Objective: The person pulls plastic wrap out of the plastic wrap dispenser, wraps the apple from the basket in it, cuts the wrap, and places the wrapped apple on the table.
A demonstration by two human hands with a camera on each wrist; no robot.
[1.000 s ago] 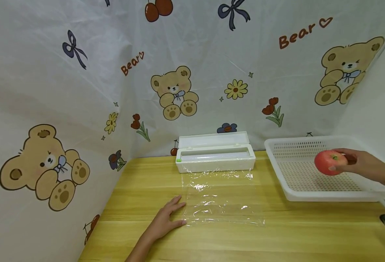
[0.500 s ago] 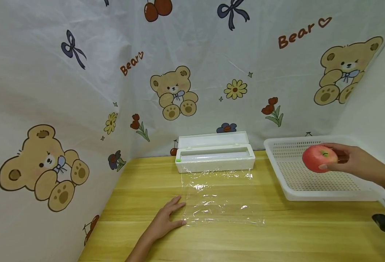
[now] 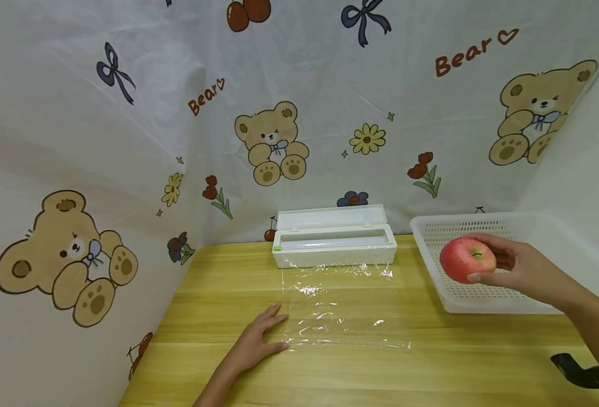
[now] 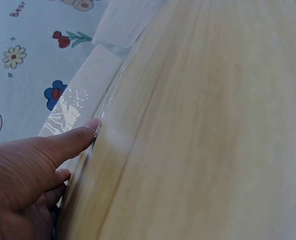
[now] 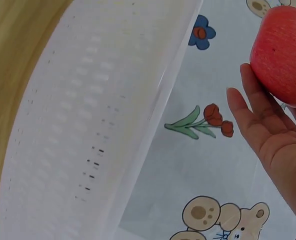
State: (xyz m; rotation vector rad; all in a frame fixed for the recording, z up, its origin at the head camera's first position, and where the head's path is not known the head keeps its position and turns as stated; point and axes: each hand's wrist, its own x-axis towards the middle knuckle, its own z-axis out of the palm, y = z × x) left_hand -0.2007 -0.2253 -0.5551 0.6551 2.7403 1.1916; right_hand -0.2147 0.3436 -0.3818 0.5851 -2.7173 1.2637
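My right hand [image 3: 520, 268] grips a red apple [image 3: 467, 259] between thumb and fingers, above the left part of a white plastic basket [image 3: 492, 307]. In the right wrist view the apple [image 5: 283, 55] sits at the upper right against the fingers. My left hand [image 3: 252, 345] lies on the table with fingers spread, its thumb and fingertips on the left edge of a clear sheet of cling film [image 3: 340, 316]. That film runs flat over the wood from a white cling film box [image 3: 336, 259], whose lid [image 3: 332, 217] stands up. In the left wrist view the left thumb [image 4: 73, 142] touches the film's edge.
The wooden table [image 3: 462, 367] meets a cloth backdrop [image 3: 319, 68] printed with bears, flowers and bows. A white wall surface [image 3: 584, 186] rises at the right. A black strap [image 3: 579, 372] shows below the right wrist.
My right hand has carried the apple leftward across the basket, from its right side to its left part. The left hand and the cling film stay where they were.
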